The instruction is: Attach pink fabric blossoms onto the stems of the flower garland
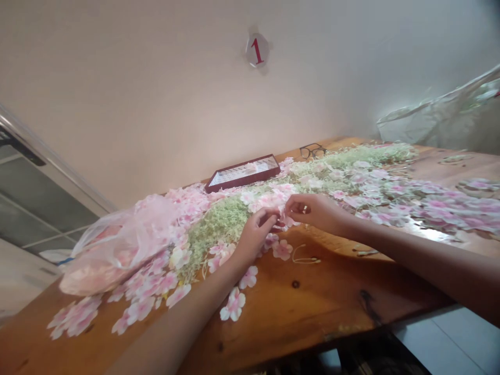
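Note:
My left hand (261, 229) is closed in a pinch above the near edge of the flower pile. Just right of it, my right hand (312, 211) is curled with thumb and fingers together. Pink-and-white artificial petals (288, 223) show between and behind the two sets of fingertips. Whatever either hand pinches is too small or hidden to make out. Beneath the left hand lie loose pink blossoms (282, 250) on the wooden table (332, 307). A heap of pale green artificial sprigs (221, 224) is left of the hands.
A clear plastic bag of pink petals (117, 250) rests at the left. Behind the flowers are a dark-rimmed tray (234, 179) and eyeglasses (312, 151). More blossoms (441, 205) spread rightward. Thin pale stems (307, 260) lie near my right wrist. A white sack (422, 122) stands at far right.

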`<move>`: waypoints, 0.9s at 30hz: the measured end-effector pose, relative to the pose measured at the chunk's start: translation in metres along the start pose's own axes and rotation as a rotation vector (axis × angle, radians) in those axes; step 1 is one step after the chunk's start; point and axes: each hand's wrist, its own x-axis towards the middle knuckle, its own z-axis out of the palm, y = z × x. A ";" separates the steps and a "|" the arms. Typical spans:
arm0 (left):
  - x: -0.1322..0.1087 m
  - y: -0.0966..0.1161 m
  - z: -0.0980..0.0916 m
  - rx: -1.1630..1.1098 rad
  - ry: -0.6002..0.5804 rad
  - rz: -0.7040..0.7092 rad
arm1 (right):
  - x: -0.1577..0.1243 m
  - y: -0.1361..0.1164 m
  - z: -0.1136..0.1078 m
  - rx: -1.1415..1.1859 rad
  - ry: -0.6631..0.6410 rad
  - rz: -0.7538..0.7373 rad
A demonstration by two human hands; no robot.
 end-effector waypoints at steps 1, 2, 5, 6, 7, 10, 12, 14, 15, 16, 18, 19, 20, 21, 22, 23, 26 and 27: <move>0.001 0.000 -0.001 -0.007 0.001 -0.003 | 0.001 0.001 0.000 0.024 -0.004 0.006; 0.002 0.000 -0.001 0.000 0.005 0.004 | 0.001 0.003 0.000 0.053 -0.013 0.009; 0.004 -0.001 -0.002 0.082 0.031 0.044 | 0.003 0.006 0.001 0.128 -0.038 0.024; 0.004 -0.001 -0.002 0.121 0.044 0.056 | 0.003 0.006 0.001 0.147 -0.039 0.029; 0.004 0.000 -0.002 0.163 0.056 0.065 | 0.003 0.006 0.002 0.165 -0.037 0.034; 0.001 0.002 -0.001 0.295 0.058 0.094 | 0.002 0.003 0.005 0.275 -0.031 0.042; -0.002 0.003 0.000 0.405 0.034 0.154 | 0.002 0.001 0.008 0.343 -0.062 0.009; -0.003 0.004 0.000 0.502 0.021 0.219 | 0.002 0.002 0.013 0.348 -0.103 -0.027; -0.004 0.004 0.000 0.532 0.028 0.236 | 0.003 0.003 0.014 0.335 -0.115 -0.030; -0.004 0.004 0.000 0.545 0.046 0.240 | 0.003 0.005 0.015 0.334 -0.119 -0.019; -0.003 0.005 0.000 0.533 0.094 0.228 | 0.004 0.006 0.014 0.385 -0.116 0.030; -0.003 0.005 0.000 0.516 0.113 0.219 | 0.005 0.006 0.013 0.425 -0.121 0.058; -0.002 0.005 -0.001 0.495 0.124 0.209 | 0.005 0.006 0.011 0.464 -0.127 0.088; -0.001 0.005 -0.001 0.471 0.128 0.199 | 0.005 0.005 0.009 0.488 -0.131 0.115; 0.000 0.005 -0.001 0.448 0.128 0.189 | 0.005 0.004 0.007 0.494 -0.132 0.139; 0.000 0.005 -0.002 0.428 0.132 0.179 | 0.005 0.003 0.005 0.484 -0.121 0.161; 0.001 0.004 -0.003 0.386 0.149 0.154 | 0.005 0.004 0.000 0.485 -0.049 0.207; 0.001 0.005 -0.003 0.377 0.133 0.146 | 0.006 0.005 -0.002 0.500 -0.020 0.216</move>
